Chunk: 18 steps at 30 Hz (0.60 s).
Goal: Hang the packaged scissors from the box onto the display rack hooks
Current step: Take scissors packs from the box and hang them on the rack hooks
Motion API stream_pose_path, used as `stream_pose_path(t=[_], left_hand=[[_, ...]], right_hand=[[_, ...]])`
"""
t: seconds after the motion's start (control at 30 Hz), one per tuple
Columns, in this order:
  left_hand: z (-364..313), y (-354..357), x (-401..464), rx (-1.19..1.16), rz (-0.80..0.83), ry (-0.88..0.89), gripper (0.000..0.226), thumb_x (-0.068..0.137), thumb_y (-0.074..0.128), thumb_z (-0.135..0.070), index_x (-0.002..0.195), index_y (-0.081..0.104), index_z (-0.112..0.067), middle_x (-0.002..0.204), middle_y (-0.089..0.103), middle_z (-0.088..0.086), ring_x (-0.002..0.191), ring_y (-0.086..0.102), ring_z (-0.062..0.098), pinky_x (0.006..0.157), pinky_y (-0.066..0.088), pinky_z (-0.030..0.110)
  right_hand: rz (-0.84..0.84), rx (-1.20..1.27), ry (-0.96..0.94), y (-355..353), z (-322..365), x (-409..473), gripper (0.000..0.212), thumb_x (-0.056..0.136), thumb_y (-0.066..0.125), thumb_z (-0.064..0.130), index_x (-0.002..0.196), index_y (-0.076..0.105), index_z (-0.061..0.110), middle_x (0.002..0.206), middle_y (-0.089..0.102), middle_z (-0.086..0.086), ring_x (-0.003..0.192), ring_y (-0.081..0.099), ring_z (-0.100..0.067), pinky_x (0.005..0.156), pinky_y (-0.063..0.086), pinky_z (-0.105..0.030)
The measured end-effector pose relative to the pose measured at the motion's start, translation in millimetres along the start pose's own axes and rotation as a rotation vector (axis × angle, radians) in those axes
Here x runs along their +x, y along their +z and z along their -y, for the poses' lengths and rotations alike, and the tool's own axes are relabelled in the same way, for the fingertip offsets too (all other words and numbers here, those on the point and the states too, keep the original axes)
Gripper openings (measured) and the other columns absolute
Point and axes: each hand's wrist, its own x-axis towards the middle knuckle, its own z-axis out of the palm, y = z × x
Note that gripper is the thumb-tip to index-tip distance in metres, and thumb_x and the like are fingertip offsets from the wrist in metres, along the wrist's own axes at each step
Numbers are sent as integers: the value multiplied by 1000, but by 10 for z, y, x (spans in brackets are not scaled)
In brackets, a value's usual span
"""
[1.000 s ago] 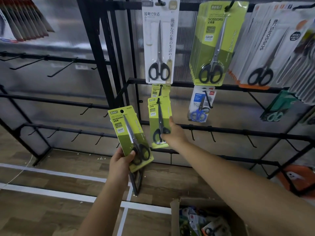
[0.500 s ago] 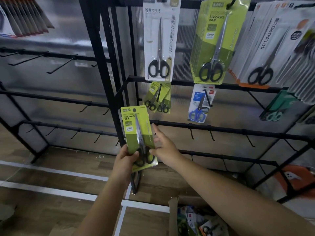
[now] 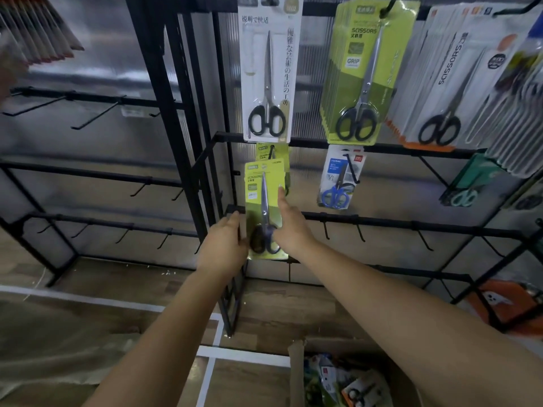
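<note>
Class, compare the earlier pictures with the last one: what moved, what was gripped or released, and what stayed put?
The green scissors pack went up and right, from in front of the post to the hook's hanging packs. The left hand still grips its lower edge; the right hand now steadies it. The blue scissors pack stayed.

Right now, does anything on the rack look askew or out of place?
Mostly tidy. The blue scissors pack hangs tilted on its hook, unlike its straight neighbours. Both hands hold the green scissors pack upright at its hook.
</note>
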Motion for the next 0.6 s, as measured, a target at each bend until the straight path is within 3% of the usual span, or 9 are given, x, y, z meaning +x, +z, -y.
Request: stream_pose_path(t=[0.13, 0.33, 0.47, 0.6], left_hand=[[-56, -29, -4, 107, 55, 1, 60, 93, 51, -18, 147, 26, -14, 137, 44, 9, 124, 42, 28, 98, 43, 42], [-30, -29, -39, 81, 82, 10, 51, 92, 51, -16, 141, 35, -16, 130, 48, 9, 118, 46, 29, 94, 44, 44], [12, -5, -31, 92, 85, 2, 54, 91, 53, -18, 142, 34, -15, 127, 52, 12, 115, 49, 30, 93, 46, 44], [33, -1, -9, 171, 89, 3, 55, 93, 51, -20, 144, 30, -14, 132, 49, 11, 120, 42, 30, 97, 41, 41]], right_hand=[[17, -89, 77, -1, -11, 51, 90, 90, 50, 4, 147, -13, 34, 142, 29, -19, 108, 52, -31, 76, 42, -31], [-10, -118, 75, 25, -6, 39, 90, 90, 51, 7, 148, -14, 31, 142, 28, -18, 107, 53, -29, 73, 41, -28], [-25, -146, 104, 74, -44, 21, 89, 90, 53, 13, 148, -13, 27, 140, 29, -21, 113, 51, -33, 81, 41, -29], [-27, -197, 151, 25, -50, 70, 89, 89, 53, 13, 149, -11, 25, 139, 32, -23, 110, 52, -34, 75, 42, -30]])
